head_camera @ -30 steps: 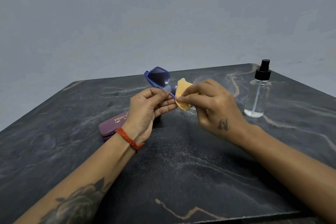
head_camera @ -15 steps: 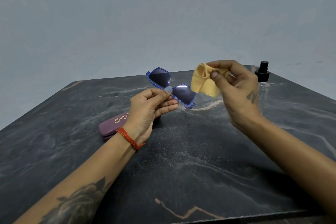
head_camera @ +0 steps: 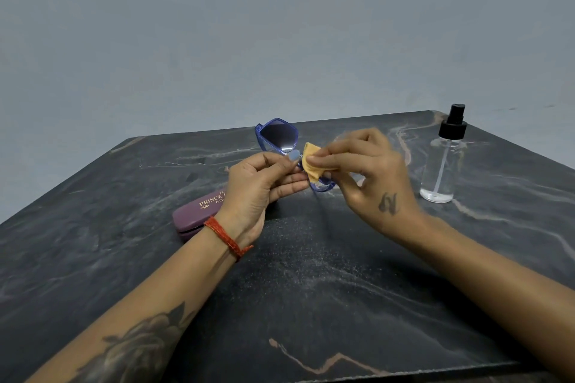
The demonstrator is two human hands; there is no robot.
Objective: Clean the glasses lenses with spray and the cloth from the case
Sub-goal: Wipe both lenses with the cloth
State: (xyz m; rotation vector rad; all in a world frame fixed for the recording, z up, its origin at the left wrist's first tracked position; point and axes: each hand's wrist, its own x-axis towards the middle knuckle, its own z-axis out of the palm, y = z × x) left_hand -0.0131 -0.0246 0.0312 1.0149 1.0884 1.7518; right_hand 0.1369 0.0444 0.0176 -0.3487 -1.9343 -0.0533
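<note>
My left hand (head_camera: 259, 185) pinches the blue-framed glasses (head_camera: 278, 137) at the bridge and holds them above the table. The far lens shows; the near lens is mostly hidden. My right hand (head_camera: 364, 174) pinches the yellow cloth (head_camera: 312, 163) and presses it onto the near lens. The clear spray bottle (head_camera: 441, 165) with a black pump stands upright to the right of my right hand. The maroon glasses case (head_camera: 199, 211) lies closed on the table behind my left wrist.
The dark marble table (head_camera: 311, 289) stretches wide in front of me, with its far edge just behind the glasses. A plain grey wall (head_camera: 280, 25) stands behind it.
My right hand had lifted the cloth away from the glasses toward the bottle; it has now come back and presses the cloth on the near lens. The left hand stayed put.
</note>
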